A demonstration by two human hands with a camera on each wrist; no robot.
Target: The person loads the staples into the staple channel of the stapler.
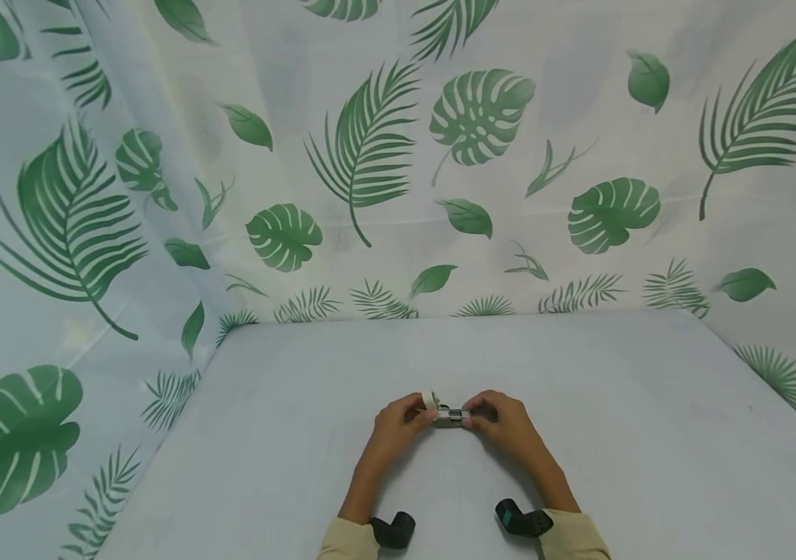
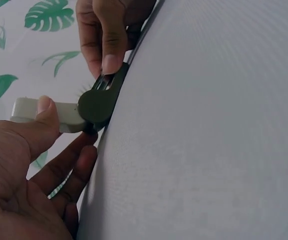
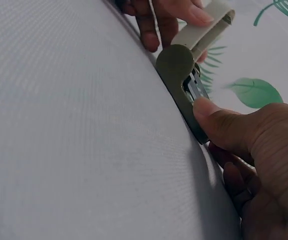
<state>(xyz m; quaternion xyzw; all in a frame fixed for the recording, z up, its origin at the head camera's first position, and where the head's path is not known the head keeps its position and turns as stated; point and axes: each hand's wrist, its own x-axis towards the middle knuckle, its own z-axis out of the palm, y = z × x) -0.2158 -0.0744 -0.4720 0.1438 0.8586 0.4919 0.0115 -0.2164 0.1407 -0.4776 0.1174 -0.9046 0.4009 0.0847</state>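
A small stapler (image 1: 451, 418), with a cream top arm (image 2: 70, 113) and a dark green base (image 2: 97, 106), is swung open between both hands just over the white table. My left hand (image 1: 394, 426) grips the raised cream arm, its thumb lying along it. At the other end my right hand (image 1: 507, 424) pinches the base, thumb at the metal staple channel (image 3: 196, 86). In the right wrist view the cream arm tilts up from the round hinge end (image 3: 175, 61). The right fingers under the base are partly hidden.
White cloth covers the table (image 1: 286, 389). A curtain (image 1: 384, 264) printed with green leaves stands along its back and sides. Black wrist cameras sit on the left cuff (image 1: 394, 530) and right cuff (image 1: 524, 519), near the front edge of view.
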